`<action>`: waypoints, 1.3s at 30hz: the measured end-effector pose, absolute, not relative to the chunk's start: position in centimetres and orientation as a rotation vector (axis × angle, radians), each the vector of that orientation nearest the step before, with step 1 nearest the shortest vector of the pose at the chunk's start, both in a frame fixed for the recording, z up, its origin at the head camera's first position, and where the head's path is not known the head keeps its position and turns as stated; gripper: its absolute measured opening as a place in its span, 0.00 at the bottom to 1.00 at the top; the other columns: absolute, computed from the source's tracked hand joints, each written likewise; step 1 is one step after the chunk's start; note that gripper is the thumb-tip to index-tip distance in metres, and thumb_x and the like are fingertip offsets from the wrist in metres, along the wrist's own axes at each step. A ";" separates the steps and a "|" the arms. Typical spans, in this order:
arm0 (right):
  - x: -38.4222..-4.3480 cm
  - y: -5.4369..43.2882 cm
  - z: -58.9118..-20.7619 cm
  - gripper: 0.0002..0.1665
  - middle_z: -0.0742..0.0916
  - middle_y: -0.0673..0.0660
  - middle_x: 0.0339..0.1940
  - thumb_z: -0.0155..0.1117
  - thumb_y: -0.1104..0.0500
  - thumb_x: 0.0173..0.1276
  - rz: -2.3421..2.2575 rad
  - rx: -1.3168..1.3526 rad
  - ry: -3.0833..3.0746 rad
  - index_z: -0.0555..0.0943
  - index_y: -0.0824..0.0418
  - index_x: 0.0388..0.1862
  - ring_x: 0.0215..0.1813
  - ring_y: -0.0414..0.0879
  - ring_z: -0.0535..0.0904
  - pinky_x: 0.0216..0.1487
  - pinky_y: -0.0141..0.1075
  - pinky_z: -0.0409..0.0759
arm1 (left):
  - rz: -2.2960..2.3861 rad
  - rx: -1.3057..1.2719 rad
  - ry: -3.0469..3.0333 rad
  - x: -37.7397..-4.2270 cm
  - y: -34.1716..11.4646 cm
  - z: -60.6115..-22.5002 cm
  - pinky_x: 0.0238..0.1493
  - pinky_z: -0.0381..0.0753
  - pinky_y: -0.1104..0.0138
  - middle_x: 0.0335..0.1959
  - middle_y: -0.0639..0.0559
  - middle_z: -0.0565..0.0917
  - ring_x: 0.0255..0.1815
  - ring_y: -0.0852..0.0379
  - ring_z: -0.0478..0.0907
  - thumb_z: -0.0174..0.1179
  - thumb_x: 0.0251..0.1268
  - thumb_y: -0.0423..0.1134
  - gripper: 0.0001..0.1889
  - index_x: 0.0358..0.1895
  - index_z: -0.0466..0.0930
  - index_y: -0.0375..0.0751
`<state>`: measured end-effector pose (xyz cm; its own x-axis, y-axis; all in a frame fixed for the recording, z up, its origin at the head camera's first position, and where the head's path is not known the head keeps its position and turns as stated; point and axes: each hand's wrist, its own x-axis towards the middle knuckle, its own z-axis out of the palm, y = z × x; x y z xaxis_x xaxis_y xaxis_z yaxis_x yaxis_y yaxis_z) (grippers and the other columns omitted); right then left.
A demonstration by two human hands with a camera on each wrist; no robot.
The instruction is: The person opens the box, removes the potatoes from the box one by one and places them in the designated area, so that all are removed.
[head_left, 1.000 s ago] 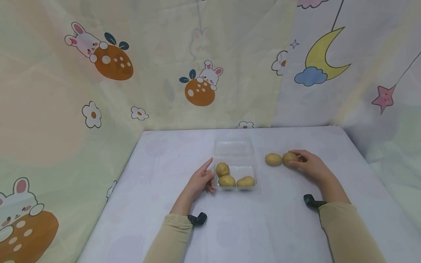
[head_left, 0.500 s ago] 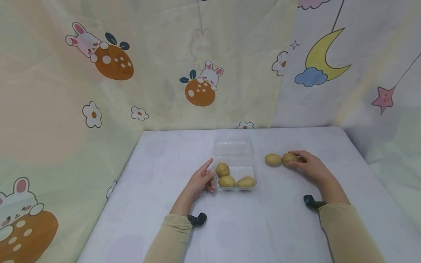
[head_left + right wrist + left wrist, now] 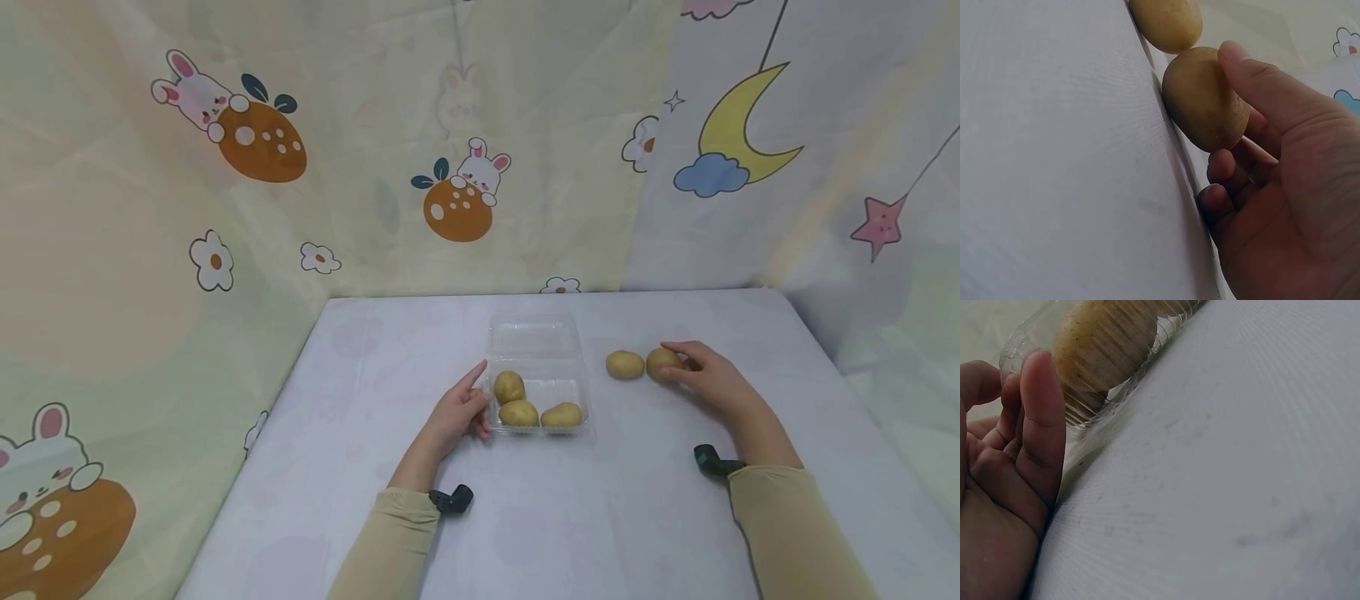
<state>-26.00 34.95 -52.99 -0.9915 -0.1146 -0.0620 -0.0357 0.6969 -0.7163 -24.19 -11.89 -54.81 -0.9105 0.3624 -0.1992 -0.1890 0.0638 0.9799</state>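
A clear plastic clamshell box (image 3: 534,337) lies unfolded on the table, its lid part toward the back. Inside its near half are three potatoes, one at the back left (image 3: 509,387), one at the front left (image 3: 518,413) and one at the front right (image 3: 562,415). My left hand (image 3: 456,415) is at the box's left wall, index finger stretched along it; the left wrist view shows fingertips close against the ribbed plastic. To the right, my right hand (image 3: 712,379) holds a potato (image 3: 1200,100) between thumb and fingers, low at the tabletop. Another potato (image 3: 625,364) lies just left of it.
A white cloth covers the table (image 3: 525,525). Behind and beside it hangs a printed curtain (image 3: 555,167) with rabbits, flowers and a moon. A dark wrist device is worn at each wrist, the left one (image 3: 452,500) and the right one (image 3: 716,461).
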 end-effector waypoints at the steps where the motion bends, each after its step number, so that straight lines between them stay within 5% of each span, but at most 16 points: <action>1: -26.0 35.0 -52.9 0.47 0.72 0.64 0.70 0.64 0.33 0.63 -1.178 -0.123 2.795 0.67 0.55 0.74 0.70 0.65 0.65 0.68 0.66 0.63 | 1.903 0.176 1.955 -24.2 -11.9 -54.7 0.26 0.87 0.60 0.24 0.51 0.76 0.21 0.55 0.79 0.56 0.73 0.41 0.34 0.76 0.55 0.70; 8: -25.9 35.0 -52.2 0.46 0.73 0.62 0.68 0.63 0.33 0.64 -1.106 -0.132 2.837 0.66 0.54 0.75 0.59 0.57 0.71 0.54 0.48 0.74 | 1.904 0.167 1.952 -24.1 -11.8 -54.5 0.26 0.87 0.60 0.24 0.50 0.76 0.21 0.55 0.79 0.56 0.73 0.41 0.33 0.75 0.55 0.72; 13: -25.9 34.9 -51.2 0.43 0.74 0.61 0.65 0.63 0.36 0.66 -1.014 -0.181 2.924 0.68 0.55 0.74 0.48 0.51 0.73 0.41 0.36 0.73 | 1.901 0.156 1.946 -24.0 -11.8 -54.4 0.26 0.87 0.60 0.24 0.50 0.76 0.21 0.55 0.79 0.56 0.72 0.42 0.33 0.75 0.56 0.74; 20: -25.4 33.1 -48.6 0.34 0.76 0.60 0.61 0.64 0.44 0.70 -1.013 -0.327 2.981 0.72 0.56 0.71 0.42 0.48 0.70 0.36 0.35 0.71 | 1.913 0.174 1.932 -24.2 -11.8 -54.7 0.25 0.87 0.61 0.24 0.50 0.76 0.21 0.55 0.79 0.55 0.73 0.41 0.34 0.77 0.53 0.70; 26: -24.7 30.2 -46.0 0.30 0.78 0.57 0.43 0.63 0.45 0.70 -1.057 -0.400 2.833 0.72 0.48 0.70 0.40 0.49 0.70 0.37 0.36 0.72 | 1.912 0.170 1.935 -24.2 -11.8 -54.7 0.25 0.87 0.61 0.24 0.51 0.76 0.21 0.55 0.79 0.56 0.73 0.42 0.34 0.76 0.54 0.71; 32: -24.7 27.5 -44.8 0.28 0.73 0.53 0.24 0.67 0.43 0.66 -1.092 -0.458 2.640 0.74 0.37 0.65 0.25 0.46 0.70 0.25 0.35 0.72 | 1.914 0.158 1.932 -24.2 -11.9 -54.7 0.26 0.87 0.60 0.24 0.50 0.76 0.21 0.55 0.79 0.57 0.72 0.42 0.34 0.76 0.55 0.71; 39: -24.8 24.5 -44.3 0.27 0.76 0.53 0.26 0.66 0.39 0.65 -1.022 -0.526 2.550 0.74 0.32 0.63 0.25 0.46 0.71 0.24 0.35 0.72 | 1.912 0.162 1.934 -24.2 -11.8 -54.7 0.25 0.87 0.61 0.24 0.50 0.76 0.20 0.55 0.79 0.56 0.73 0.42 0.34 0.77 0.53 0.69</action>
<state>-24.85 24.47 -44.25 -0.8727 -0.4560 -0.1746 -0.2092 0.6723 -0.7100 -24.18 -11.78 -54.70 -0.9075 0.3651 -0.2075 -0.2035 0.0501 0.9778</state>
